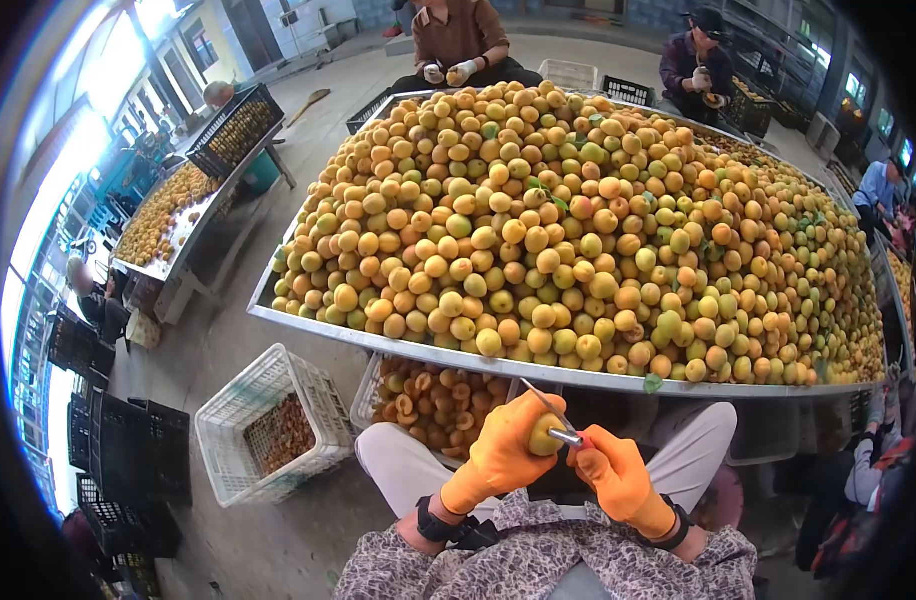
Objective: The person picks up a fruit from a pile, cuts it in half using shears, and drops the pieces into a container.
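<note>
My left hand (503,452), in an orange glove, is wrapped round a yellow-green apricot (545,437) above my lap. In my right hand (620,478), also gloved in orange, is a small knife (567,437) whose thin blade lies against the apricot and points up to the left. Just past my hands runs the metal rim (418,347) of a large table heaped with apricots (538,240). Under that rim, by my left knee, sits a crate (365,400) of halved apricots (443,400).
A white crate (323,400) with brown pits at its bottom stands on the floor to my left. Black crates (138,450) are stacked farther left. Two people (465,45) (700,70) work across the heap. Another table (183,235) holds apricots and a tilted black crate.
</note>
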### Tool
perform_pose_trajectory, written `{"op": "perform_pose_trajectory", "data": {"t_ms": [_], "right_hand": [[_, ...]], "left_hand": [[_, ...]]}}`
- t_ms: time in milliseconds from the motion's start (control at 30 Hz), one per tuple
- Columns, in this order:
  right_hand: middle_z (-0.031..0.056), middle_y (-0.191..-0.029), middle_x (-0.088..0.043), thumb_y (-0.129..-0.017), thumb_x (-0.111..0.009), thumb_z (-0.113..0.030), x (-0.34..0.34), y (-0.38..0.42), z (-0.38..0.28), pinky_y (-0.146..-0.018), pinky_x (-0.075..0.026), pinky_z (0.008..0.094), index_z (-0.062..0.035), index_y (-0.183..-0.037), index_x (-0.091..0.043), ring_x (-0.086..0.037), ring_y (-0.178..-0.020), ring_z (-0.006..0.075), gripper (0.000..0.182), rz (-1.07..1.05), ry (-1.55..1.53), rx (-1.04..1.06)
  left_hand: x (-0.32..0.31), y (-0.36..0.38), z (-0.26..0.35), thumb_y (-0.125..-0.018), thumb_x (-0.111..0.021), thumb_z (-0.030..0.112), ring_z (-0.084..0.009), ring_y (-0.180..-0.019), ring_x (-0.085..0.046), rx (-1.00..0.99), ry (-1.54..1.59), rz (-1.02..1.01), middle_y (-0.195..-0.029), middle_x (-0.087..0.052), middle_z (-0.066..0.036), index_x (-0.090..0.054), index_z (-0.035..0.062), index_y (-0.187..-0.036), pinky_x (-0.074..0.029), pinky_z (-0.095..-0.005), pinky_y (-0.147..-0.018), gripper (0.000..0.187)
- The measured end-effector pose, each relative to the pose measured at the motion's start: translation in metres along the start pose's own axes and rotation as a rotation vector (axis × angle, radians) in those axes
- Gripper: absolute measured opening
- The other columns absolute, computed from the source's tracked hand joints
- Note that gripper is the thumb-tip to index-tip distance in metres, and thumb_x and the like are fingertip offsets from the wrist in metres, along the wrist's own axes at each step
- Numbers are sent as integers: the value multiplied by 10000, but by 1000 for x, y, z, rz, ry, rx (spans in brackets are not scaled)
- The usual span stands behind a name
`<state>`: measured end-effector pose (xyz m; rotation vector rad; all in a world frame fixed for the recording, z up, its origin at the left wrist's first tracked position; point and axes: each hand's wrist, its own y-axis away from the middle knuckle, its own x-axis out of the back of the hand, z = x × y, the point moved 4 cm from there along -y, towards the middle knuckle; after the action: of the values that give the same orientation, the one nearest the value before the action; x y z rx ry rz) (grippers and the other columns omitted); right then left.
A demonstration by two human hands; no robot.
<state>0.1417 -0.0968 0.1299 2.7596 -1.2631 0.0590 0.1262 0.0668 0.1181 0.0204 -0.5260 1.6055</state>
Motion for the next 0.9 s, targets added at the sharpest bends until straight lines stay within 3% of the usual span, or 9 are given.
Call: {"op": "perform_pose_trajectory", "data": {"t_ms": [67, 233, 333, 600, 700, 767, 800, 867, 900], "right_hand": [[84, -618, -440, -978, -551, -382, -3, 2, 3, -534, -359, 293, -15, -905, -558, -390, -558, 146, 375, -17, 58, -13], [202, -618, -493, -966, -569, -328, -14, 8, 13, -497, -396, 390, -30, -861, -535, -500, -564, 403, 318, 38, 386, 69], [213, -630, -528, -959, -579, -308, -19, 14, 27, -495, -413, 418, -31, -862, -536, -549, -625, 437, 297, 6, 414, 54], [221, -654, -545, -970, -556, -300, -25, 20, 70, -504, -423, 407, -18, -883, -526, -572, -658, 447, 296, 57, 317, 44], [189, -616, -485, -980, -532, -358, -26, 18, 76, -495, -390, 372, -19, -862, -509, -488, -541, 384, 359, 129, 244, 101], [130, -589, -410, -983, -514, -412, -23, 17, 85, -488, -348, 339, -25, -850, -502, -374, -488, 261, 409, 182, 119, 138], [130, -589, -410, -983, -514, -412, -19, 16, 80, -488, -348, 339, -25, -850, -502, -374, -488, 261, 409, 186, 116, 151], [114, -581, -423, -982, -514, -413, -11, 17, 62, -489, -350, 334, -28, -849, -518, -385, -487, 235, 407, 199, 78, 211], [116, -574, -445, -982, -516, -403, -9, 16, 59, -478, -360, 336, -34, -843, -530, -410, -469, 260, 395, 180, 138, 230]], "left_hand": [[1, 4, 5, -599, -765, -22, -269, -714, -620, -136, -107, 39, -853, -604, -88, -552, 64, -1032, -484, -343, -629, 490], [-3, 27, -11, -581, -764, -26, -324, -728, -599, -100, -170, 55, -858, -591, -105, -548, 67, -1019, -475, -382, -617, 497], [-12, 43, -21, -592, -759, -23, -331, -725, -593, -18, -147, 40, -844, -586, -100, -551, 67, -1000, -468, -391, -618, 467], [-25, 53, -30, -647, -734, -15, -339, -737, -582, 4, -184, 42, -824, -576, -107, -560, 55, -964, -449, -399, -616, 368], [-24, 40, -25, -654, -721, -20, -348, -789, -578, -61, -297, 37, -850, -570, -110, -557, 56, -990, -462, -389, -656, 381], [-16, 29, -16, -663, -721, -13, -277, -852, -612, 65, -9, -55, -1019, -597, -110, -553, 50, -1063, -497, -362, -736, 438], [-12, 27, -14, -685, -712, -15, -245, -865, -621, 86, 229, -36, -1078, -599, -114, -551, 48, -1104, -507, -353, -751, 453], [-13, 26, -17, -751, -679, -25, -187, -898, -608, 432, 974, 10, -1157, -577, -120, -530, 42, -1184, -512, -323, -781, 463], [-9, 30, -32, -808, -653, -32, -181, -873, -603, 487, 732, -151, -1088, -595, -117, -503, 39, -1238, -509, -310, -771, 461]]}}
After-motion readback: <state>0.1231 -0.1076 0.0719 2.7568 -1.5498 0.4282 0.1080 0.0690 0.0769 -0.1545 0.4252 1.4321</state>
